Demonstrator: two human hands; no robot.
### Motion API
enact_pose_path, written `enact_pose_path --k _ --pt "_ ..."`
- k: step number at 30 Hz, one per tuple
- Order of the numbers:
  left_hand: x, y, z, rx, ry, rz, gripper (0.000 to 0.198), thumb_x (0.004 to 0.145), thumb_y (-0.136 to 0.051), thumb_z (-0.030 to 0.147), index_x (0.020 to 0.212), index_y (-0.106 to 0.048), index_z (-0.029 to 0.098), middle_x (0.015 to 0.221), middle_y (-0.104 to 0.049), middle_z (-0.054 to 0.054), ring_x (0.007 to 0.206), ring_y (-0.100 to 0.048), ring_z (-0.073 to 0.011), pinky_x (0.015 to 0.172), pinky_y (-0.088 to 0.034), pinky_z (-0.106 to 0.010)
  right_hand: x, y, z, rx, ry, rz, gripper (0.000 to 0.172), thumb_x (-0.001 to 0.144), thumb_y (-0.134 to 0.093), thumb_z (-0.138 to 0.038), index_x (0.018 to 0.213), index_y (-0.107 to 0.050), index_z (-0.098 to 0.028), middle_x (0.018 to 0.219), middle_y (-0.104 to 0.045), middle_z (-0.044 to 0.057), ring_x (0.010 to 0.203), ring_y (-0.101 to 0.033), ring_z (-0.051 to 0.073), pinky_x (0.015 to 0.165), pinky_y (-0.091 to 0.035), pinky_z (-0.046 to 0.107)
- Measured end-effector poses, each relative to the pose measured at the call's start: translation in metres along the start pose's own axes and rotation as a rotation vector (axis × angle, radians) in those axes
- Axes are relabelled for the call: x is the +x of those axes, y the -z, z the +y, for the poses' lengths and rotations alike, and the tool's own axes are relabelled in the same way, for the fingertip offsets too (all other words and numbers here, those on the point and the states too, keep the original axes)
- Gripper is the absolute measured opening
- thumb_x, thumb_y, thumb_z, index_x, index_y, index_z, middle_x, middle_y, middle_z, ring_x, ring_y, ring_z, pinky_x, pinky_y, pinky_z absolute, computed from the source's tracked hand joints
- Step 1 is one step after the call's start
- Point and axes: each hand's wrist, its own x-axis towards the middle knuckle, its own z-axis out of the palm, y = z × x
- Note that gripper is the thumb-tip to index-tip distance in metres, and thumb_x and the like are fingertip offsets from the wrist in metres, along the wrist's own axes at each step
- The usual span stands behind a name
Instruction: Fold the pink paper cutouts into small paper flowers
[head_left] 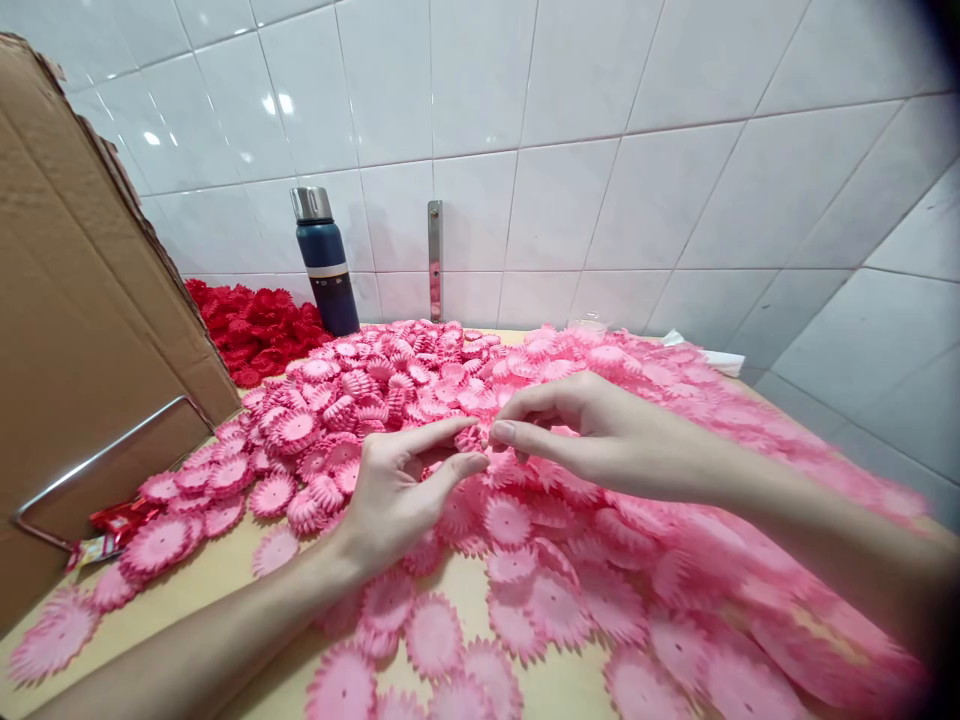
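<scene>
Head view | left hand [405,490]: pinches frilled pink petal piece [470,437] | right hand [585,430]: just beside, hold unclear | likely light, creasable; grip centre

Nearer than the dark blue bottle [330,275] and to its right, the left hand [396,492] pinches a small pink piece [470,438], the right hand [600,437] just beside it! Pink frilled discs [507,520] sprawl before the bottle; red ones [259,328] bunch at its left, cardboard [90,320] farther left, white tiles [570,215] behind.
</scene>
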Motion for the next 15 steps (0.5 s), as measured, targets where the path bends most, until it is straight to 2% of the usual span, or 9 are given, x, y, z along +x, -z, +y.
enact_pose_path --k 4,9,15 --pt "0.0020 -0.0014 -0.0049 -0.149 0.011 0.025 0.031 0.074 -0.075 0.018 0.105 -0.070 0.015 0.107 -0.072 -0.008 0.095 -0.069 -0.0219 0.084 -0.061 -0.037 0.0004 0.0012 0.0009 0.069 -0.046 -0.050 0.024 0.089 -0.055 -0.038 0.082 -0.067 -0.018 0.065 -0.056 -0.001 0.052 -0.043 0.009 0.045 -0.032 0.023" --pt "0.0028 -0.0028 -0.0066 -0.259 -0.002 0.001 0.033 0.076 -0.072 0.013 0.109 -0.066 0.017 0.113 -0.066 -0.008 0.106 -0.064 -0.0205 0.092 -0.058 -0.038 0.0021 0.0003 0.0031 0.107 -0.055 -0.044 0.021 0.088 -0.055 -0.034 0.084 -0.069 -0.019 0.071 -0.062 0.000 0.057 -0.048 0.011 0.048 -0.035 0.024" --pt "0.0022 -0.0012 -0.0007 -0.223 -0.072 0.015 0.035 0.075 -0.072 0.011 0.108 -0.067 0.019 0.121 -0.062 -0.008 0.113 -0.061 -0.0226 0.095 -0.057 -0.040 0.0044 -0.0023 0.0046 0.180 -0.041 -0.060 0.025 0.086 -0.058 -0.039 0.086 -0.071 -0.017 0.077 -0.066 0.004 0.068 -0.056 0.016 0.056 -0.041 0.027"
